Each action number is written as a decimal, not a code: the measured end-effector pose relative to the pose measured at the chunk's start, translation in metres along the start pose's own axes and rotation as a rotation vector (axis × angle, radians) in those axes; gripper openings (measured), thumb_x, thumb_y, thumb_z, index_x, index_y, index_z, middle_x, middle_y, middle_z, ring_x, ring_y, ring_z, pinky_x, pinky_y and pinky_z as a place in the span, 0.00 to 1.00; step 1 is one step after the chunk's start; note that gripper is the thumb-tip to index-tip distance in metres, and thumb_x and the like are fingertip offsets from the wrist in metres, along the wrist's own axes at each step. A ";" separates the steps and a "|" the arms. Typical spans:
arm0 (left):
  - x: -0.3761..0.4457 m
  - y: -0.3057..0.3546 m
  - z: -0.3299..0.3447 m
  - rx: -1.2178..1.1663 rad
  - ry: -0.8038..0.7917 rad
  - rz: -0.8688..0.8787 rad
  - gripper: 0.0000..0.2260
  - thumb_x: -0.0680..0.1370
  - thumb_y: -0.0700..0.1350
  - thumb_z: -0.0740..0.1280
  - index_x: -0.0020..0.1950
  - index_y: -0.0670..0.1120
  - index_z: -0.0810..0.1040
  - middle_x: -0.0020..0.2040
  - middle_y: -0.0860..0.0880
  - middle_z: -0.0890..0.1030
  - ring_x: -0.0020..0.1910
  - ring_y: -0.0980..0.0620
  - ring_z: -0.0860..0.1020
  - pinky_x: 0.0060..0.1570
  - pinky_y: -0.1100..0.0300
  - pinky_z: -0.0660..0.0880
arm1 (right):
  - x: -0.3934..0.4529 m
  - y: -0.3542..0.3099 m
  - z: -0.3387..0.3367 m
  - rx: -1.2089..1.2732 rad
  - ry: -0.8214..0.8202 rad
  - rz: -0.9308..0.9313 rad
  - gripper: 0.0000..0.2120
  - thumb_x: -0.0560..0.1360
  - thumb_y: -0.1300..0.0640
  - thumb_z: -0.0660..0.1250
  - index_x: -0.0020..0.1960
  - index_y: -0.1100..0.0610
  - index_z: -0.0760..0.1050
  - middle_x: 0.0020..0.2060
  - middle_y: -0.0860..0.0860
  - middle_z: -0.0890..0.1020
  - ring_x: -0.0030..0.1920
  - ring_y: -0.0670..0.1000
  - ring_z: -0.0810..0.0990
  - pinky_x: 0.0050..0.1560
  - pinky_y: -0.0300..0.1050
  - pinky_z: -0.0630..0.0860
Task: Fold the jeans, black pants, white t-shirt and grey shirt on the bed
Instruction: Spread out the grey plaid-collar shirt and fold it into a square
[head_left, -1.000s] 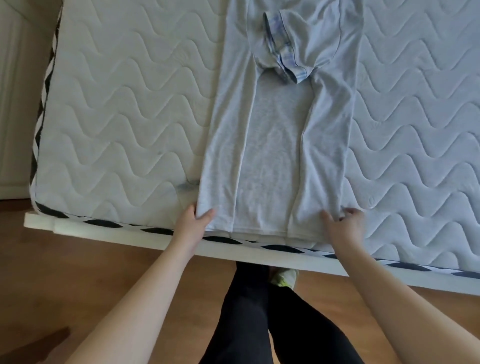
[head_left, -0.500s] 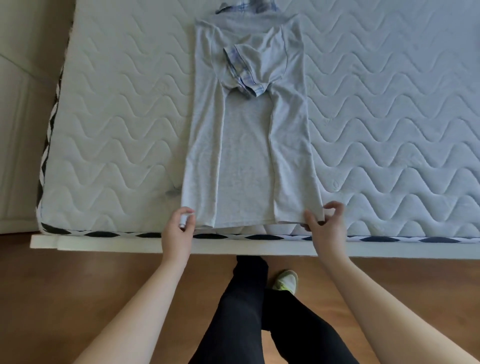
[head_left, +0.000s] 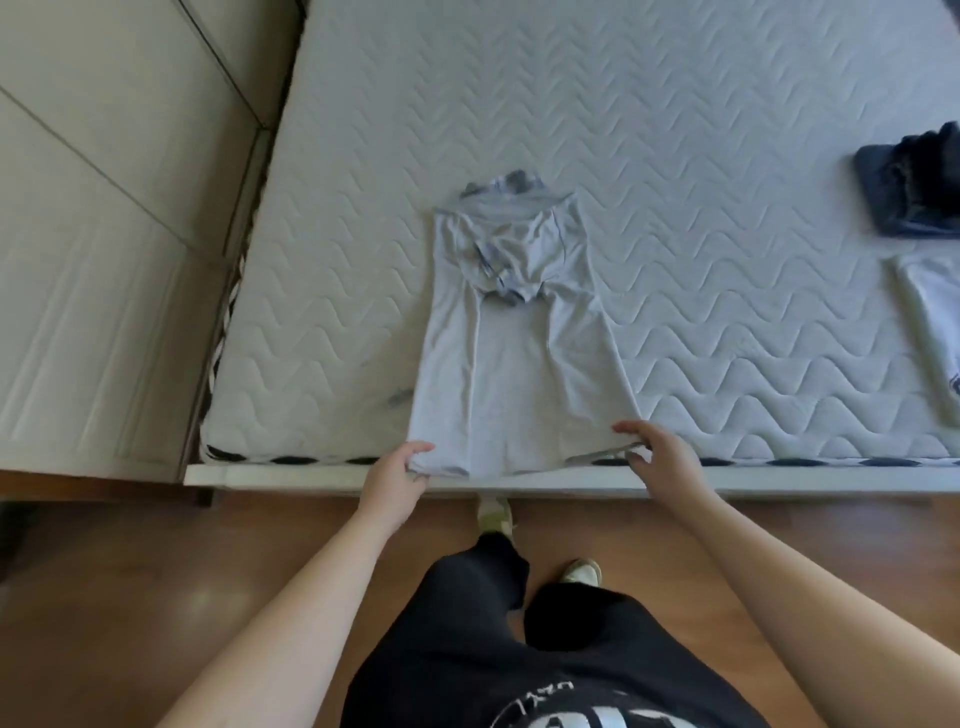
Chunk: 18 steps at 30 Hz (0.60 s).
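While the long, narrow-folded grey shirt (head_left: 511, 358) lies lengthwise at the near edge of the white quilted mattress (head_left: 701, 171), its hem corners are pinched by the left hand (head_left: 396, 475) and the right hand (head_left: 660, 457). Folded dark jeans (head_left: 914, 187) and a white t-shirt (head_left: 935, 306) are seen well apart at the right edge. White print on the black top (head_left: 561, 706) cannot be read.

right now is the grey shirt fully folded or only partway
Partway. The grey shirt has both sides folded inward into a long strip, not yet folded lengthwise; left hand and right hand grip its hem corners.
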<state>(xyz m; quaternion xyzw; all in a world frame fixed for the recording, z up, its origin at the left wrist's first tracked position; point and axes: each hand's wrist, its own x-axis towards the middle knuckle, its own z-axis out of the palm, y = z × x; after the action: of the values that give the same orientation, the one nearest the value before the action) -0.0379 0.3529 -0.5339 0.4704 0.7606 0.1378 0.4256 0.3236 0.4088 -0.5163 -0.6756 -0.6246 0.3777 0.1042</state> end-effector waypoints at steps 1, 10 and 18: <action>-0.009 -0.001 -0.002 0.001 0.040 0.009 0.18 0.76 0.36 0.67 0.60 0.56 0.78 0.60 0.50 0.78 0.57 0.48 0.78 0.47 0.62 0.73 | -0.008 -0.001 -0.004 -0.046 0.026 -0.004 0.18 0.73 0.66 0.69 0.58 0.49 0.79 0.50 0.46 0.80 0.46 0.46 0.75 0.42 0.36 0.64; -0.066 -0.025 -0.021 0.249 0.132 0.171 0.04 0.76 0.44 0.71 0.50 0.47 0.83 0.53 0.54 0.69 0.52 0.55 0.70 0.51 0.65 0.66 | -0.077 -0.013 -0.006 -0.191 0.080 -0.062 0.11 0.71 0.61 0.75 0.49 0.49 0.84 0.46 0.46 0.82 0.49 0.53 0.79 0.47 0.47 0.71; -0.055 -0.018 -0.079 0.442 -0.006 0.441 0.05 0.77 0.45 0.68 0.43 0.52 0.81 0.41 0.55 0.79 0.43 0.53 0.76 0.43 0.57 0.68 | -0.087 -0.045 -0.005 -0.277 0.134 -0.081 0.06 0.73 0.59 0.73 0.50 0.54 0.84 0.57 0.49 0.82 0.62 0.55 0.75 0.58 0.52 0.71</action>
<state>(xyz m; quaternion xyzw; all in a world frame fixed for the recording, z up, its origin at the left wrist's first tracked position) -0.0990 0.3131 -0.4691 0.7057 0.6503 0.0569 0.2752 0.2980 0.3391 -0.4518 -0.6814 -0.6890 0.2377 0.0667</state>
